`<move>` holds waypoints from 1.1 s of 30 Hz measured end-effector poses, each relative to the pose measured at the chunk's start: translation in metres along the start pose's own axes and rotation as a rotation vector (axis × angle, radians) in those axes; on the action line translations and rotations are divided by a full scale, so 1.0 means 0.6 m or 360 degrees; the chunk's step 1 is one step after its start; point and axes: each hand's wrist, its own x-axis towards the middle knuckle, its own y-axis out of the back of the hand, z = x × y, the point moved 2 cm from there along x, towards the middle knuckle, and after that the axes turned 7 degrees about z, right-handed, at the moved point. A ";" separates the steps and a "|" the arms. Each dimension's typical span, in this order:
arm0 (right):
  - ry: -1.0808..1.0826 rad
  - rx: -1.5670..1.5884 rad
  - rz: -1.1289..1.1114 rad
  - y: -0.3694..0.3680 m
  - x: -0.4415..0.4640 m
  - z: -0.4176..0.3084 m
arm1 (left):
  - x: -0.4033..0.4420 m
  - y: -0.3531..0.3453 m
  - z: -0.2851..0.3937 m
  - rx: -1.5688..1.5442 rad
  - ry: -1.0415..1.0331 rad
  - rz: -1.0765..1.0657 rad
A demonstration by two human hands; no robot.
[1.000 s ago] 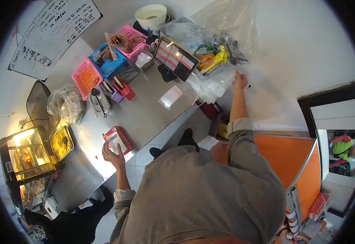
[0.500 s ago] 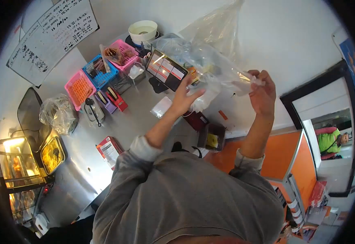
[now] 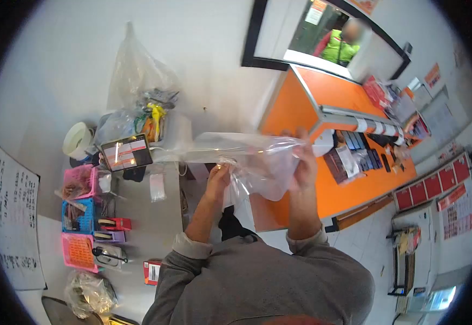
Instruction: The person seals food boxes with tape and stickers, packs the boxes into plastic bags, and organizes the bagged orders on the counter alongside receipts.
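Observation:
A clear plastic bag (image 3: pixel 263 162) is stretched between my two hands in front of my body. My left hand (image 3: pixel 220 181) is closed on the bag's left part. On the other side, my right hand (image 3: pixel 303 168) grips the bag's right end, its fingers blurred and partly behind the plastic. Left of the bag, a tablet (image 3: pixel 126 153) stands on the metal table (image 3: pixel 163 222). Near the tablet lies a small clear packet (image 3: pixel 157 187).
Pink basket (image 3: pixel 79 252), blue basket (image 3: pixel 77 215) and tape dispensers (image 3: pixel 114 223) line the table's left. An orange counter (image 3: pixel 328 189) stands right, holding packets and dark items. Beyond a window frame (image 3: pixel 268 62) is a person in a green vest (image 3: pixel 341 47). A whiteboard (image 3: pixel 14 222) hangs left.
The view has turned to the right. My left hand has left the table side and now holds the bag too. The bag has been drawn away from the wall side and spread between both hands.

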 end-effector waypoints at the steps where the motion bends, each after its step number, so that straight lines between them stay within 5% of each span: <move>1: 0.0084 -0.0018 -0.0017 0.013 -0.013 -0.027 | -0.003 0.004 -0.015 0.0067 0.0104 -0.0023; 4: 0.0339 -0.0186 -0.0029 0.062 -0.058 -0.101 | -0.040 -0.004 -0.033 0.0243 0.0353 0.0020; 7: 0.0474 -0.0589 0.0070 0.103 -0.096 -0.155 | -0.109 -0.065 0.006 0.0667 0.0203 0.0117; 9: 0.0414 -0.0828 0.0194 0.157 -0.111 -0.185 | -0.108 -0.009 -0.001 0.0585 0.0227 0.0128; 13: 0.0266 -0.2172 0.0453 0.308 -0.128 -0.188 | -0.152 -0.004 0.004 0.0824 0.0212 0.0116; 14: 0.0458 -0.2486 0.0376 0.373 -0.129 -0.174 | -0.159 -0.009 -0.002 0.0962 0.0195 0.0133; 16: 0.0602 -0.3642 0.0935 0.305 -0.154 -0.150 | -0.164 0.000 -0.037 0.0976 0.0202 0.0081; 18: 0.1010 -0.3163 0.0554 0.334 -0.175 -0.111 | -0.167 -0.028 -0.073 0.1034 0.0229 0.0209; 20: -0.0411 -0.2168 0.0506 0.339 -0.206 -0.069 | -0.149 -0.027 -0.146 0.1178 0.0110 0.0091; 23: -0.0667 -0.1824 0.0188 0.334 -0.243 -0.065 | -0.154 -0.135 -0.226 0.1327 0.0070 0.0033; 25: -0.0891 -0.2077 0.0201 0.329 -0.249 -0.114 | -0.149 -0.199 -0.290 0.1283 -0.0079 -0.0154; 28: -0.0641 -0.2098 0.0154 0.428 -0.265 -0.178 | -0.131 -0.248 -0.369 0.1581 -0.0228 -0.0333; 29: -0.0171 -0.2491 0.0300 0.481 -0.276 -0.208 | -0.126 -0.264 -0.386 0.1606 -0.0261 -0.0399; 30: 0.0334 -0.2851 0.0441 0.548 -0.296 -0.247 | -0.075 -0.146 -0.413 0.1664 -0.0455 -0.0245; 31: 0.0326 -0.3354 0.0761 0.653 -0.309 -0.329 | -0.054 -0.099 -0.379 0.1649 -0.0312 0.0224; 32: 0.0224 -0.3479 0.1242 0.632 -0.318 -0.463 | -0.063 -0.137 -0.326 0.0771 -0.0346 0.0482; 33: 0.0246 -0.3463 0.1474 0.616 -0.338 -0.565 | -0.054 -0.112 -0.281 0.0938 -0.0551 0.0621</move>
